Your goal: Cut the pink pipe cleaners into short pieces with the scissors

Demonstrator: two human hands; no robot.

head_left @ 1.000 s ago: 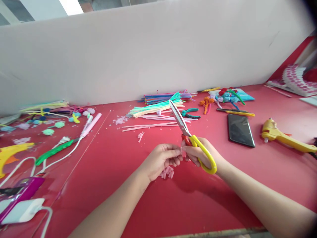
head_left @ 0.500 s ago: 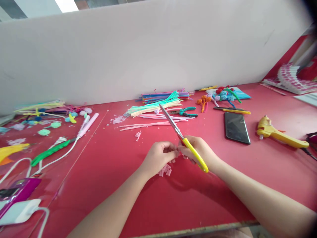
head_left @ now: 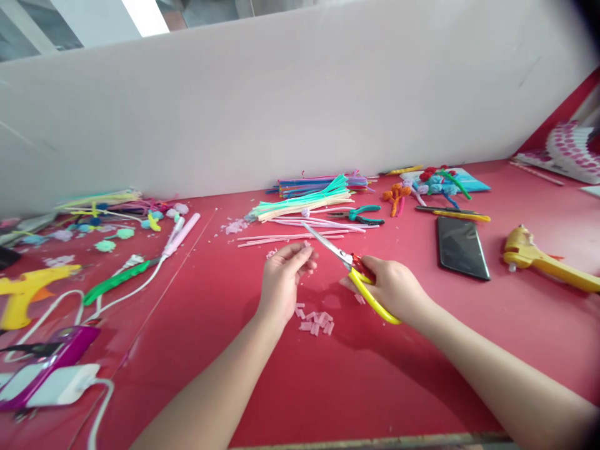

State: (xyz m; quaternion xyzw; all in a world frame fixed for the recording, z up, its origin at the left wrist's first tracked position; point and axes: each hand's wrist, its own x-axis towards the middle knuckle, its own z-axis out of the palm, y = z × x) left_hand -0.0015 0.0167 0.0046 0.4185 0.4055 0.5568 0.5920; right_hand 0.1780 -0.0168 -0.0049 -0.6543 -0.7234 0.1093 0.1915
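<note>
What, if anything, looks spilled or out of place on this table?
Pale fluff lies scattered on the red table, left of the mint-and-cream bundle; it looks odd because it resembles unswept scraps. Nearer the front, small pink pieces lie loosely heaped at mixed angles. No damage stands out.

A black phone point(head_left: 463, 249) lies flat — glue gun point(head_left: 544, 259) nearby.

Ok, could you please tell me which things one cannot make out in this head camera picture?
In the head view:
Pink piece: too small, partly covered by the left hand; exact shape unclear.
Scissors: the right hand hides part of the red handle.
Glue gun near the phone: rear end cut off by the right edge.
Blue packet: partly covered by fuzzy pieces.
</note>
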